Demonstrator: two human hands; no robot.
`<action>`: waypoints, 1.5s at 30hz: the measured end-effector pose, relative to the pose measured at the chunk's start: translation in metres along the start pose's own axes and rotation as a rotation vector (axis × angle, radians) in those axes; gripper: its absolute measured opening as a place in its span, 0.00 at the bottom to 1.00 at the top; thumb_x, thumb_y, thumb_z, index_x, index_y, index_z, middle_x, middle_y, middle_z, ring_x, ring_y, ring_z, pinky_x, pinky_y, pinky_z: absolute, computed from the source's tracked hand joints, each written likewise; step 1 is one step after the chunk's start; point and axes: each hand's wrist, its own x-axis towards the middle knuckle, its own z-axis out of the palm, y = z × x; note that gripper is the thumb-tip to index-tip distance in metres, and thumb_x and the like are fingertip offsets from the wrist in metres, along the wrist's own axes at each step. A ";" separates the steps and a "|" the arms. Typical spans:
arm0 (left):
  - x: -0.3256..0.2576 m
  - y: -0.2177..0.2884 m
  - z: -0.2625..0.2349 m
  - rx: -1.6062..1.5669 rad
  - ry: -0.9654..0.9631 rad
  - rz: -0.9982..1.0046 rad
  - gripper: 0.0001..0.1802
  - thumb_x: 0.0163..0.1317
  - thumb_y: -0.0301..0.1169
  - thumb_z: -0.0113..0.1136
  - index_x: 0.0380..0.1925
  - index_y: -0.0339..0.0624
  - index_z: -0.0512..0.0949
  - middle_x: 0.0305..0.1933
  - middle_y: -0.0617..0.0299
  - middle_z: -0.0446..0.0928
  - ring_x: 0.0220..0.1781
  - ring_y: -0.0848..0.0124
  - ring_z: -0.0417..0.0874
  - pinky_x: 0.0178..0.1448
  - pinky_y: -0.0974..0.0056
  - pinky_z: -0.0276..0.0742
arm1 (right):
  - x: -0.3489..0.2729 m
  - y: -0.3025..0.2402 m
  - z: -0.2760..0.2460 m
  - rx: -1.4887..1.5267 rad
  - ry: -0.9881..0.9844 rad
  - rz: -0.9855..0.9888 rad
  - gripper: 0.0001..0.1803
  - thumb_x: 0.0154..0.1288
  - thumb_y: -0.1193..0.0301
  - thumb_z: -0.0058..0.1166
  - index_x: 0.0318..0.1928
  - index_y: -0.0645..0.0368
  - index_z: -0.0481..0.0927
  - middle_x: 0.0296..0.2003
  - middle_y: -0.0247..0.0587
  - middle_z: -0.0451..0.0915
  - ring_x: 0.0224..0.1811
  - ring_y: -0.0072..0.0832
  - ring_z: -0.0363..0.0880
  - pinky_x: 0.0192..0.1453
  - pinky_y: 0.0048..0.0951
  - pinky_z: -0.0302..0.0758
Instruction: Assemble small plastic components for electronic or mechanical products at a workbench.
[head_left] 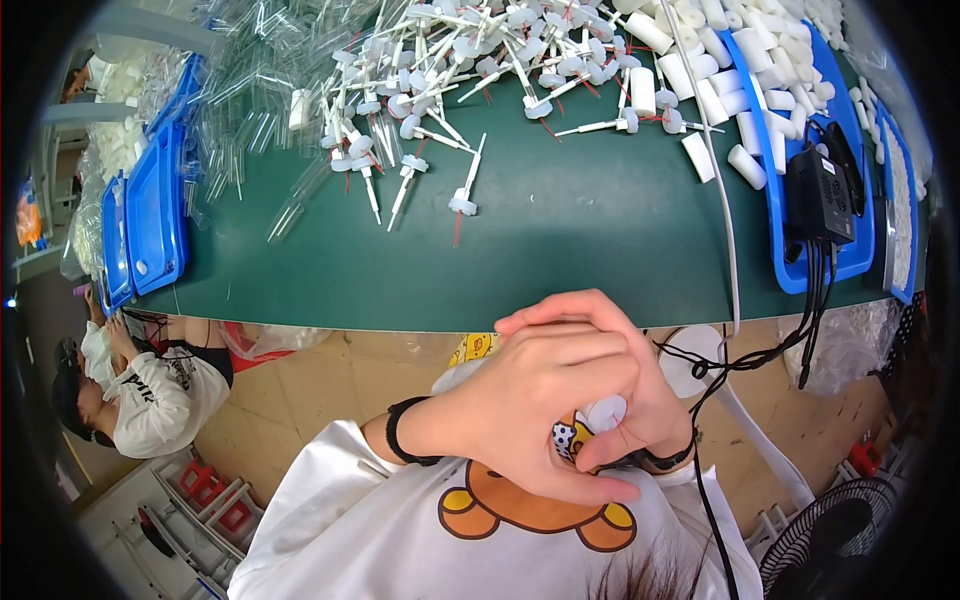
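Note:
In front of my chest, just off the table's near edge, my two hands are closed together. My left hand (545, 390) reaches across from the left, its fingers curled over and its thumb low. My right hand (655, 390) is bent around from the other side, with fingers overlapping the left. Between them shows the round, pale grey end of a plug-like piece with a thin red wire (606, 412), beside the right thumb. The rest of that piece is hidden. Whatever the left fingers grip is covered.
Pale discs with slim white stems and red wires (463, 203) lie heaped on the green table (600, 250). Clear tubes (260, 110) pile up left; white cylinders (745, 168) lie right. Blue trays (158, 215) stand at both sides. A black box (822, 200) trails cables. Someone (150, 390) sits left.

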 end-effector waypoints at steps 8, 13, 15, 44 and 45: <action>0.003 -0.010 0.003 0.171 0.106 0.065 0.24 0.34 0.44 0.73 0.15 0.39 0.68 0.13 0.64 0.66 0.16 0.66 0.70 0.22 0.68 0.63 | 0.009 0.031 0.008 0.129 -0.024 -0.182 0.59 0.37 0.45 0.72 0.59 0.71 0.53 0.54 0.56 0.65 0.61 0.44 0.66 0.63 0.43 0.63; 0.009 -0.005 -0.003 0.152 0.295 0.158 0.21 0.32 0.41 0.72 0.12 0.41 0.69 0.12 0.65 0.68 0.15 0.68 0.69 0.21 0.69 0.63 | 0.026 0.044 0.011 0.034 -0.061 -0.340 0.57 0.43 0.40 0.65 0.59 0.72 0.53 0.50 0.54 0.67 0.57 0.43 0.69 0.62 0.46 0.64; 0.005 -0.010 -0.004 0.216 0.294 0.182 0.20 0.32 0.39 0.71 0.12 0.42 0.69 0.12 0.65 0.68 0.15 0.68 0.69 0.21 0.69 0.62 | 0.032 0.047 0.015 -0.027 -0.112 -0.439 0.57 0.44 0.40 0.64 0.58 0.73 0.53 0.49 0.53 0.68 0.55 0.43 0.70 0.61 0.46 0.66; 0.010 -0.038 -0.008 0.352 0.374 0.011 0.11 0.34 0.28 0.63 0.12 0.38 0.68 0.12 0.62 0.68 0.14 0.66 0.70 0.19 0.67 0.61 | 0.050 0.043 -0.005 0.384 0.000 -0.111 0.37 0.47 0.53 0.67 0.51 0.62 0.66 0.47 0.45 0.71 0.54 0.33 0.70 0.57 0.35 0.69; 0.009 -0.039 -0.007 0.352 0.373 0.011 0.11 0.34 0.28 0.63 0.12 0.38 0.68 0.12 0.62 0.68 0.14 0.66 0.70 0.19 0.67 0.61 | 0.050 0.044 -0.005 0.384 0.000 -0.111 0.37 0.47 0.53 0.67 0.51 0.62 0.66 0.47 0.45 0.71 0.54 0.33 0.70 0.57 0.35 0.69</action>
